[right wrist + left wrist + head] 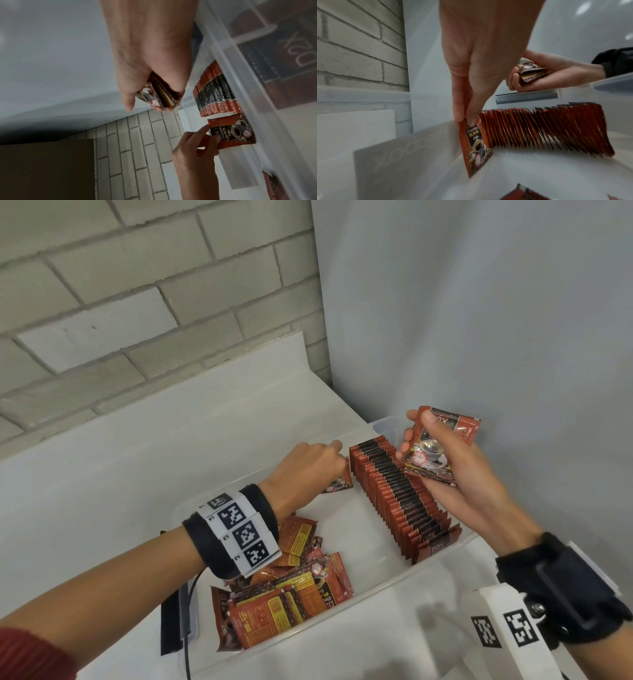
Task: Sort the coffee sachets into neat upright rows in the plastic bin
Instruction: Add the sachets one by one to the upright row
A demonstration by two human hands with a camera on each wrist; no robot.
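Note:
A clear plastic bin sits on a white counter. Along its right side stands a long upright row of red-and-black coffee sachets. My left hand pinches the top edge of one sachet, held upright against the bin's far wall, left of the row. Above the row's far end, my right hand grips a small stack of sachets. A loose pile of sachets lies in the bin's near left part.
A grey brick wall rises behind the counter and a plain pale wall stands at the right. The white counter stretches left of the bin. A black cable and strap lie by the bin's near left corner.

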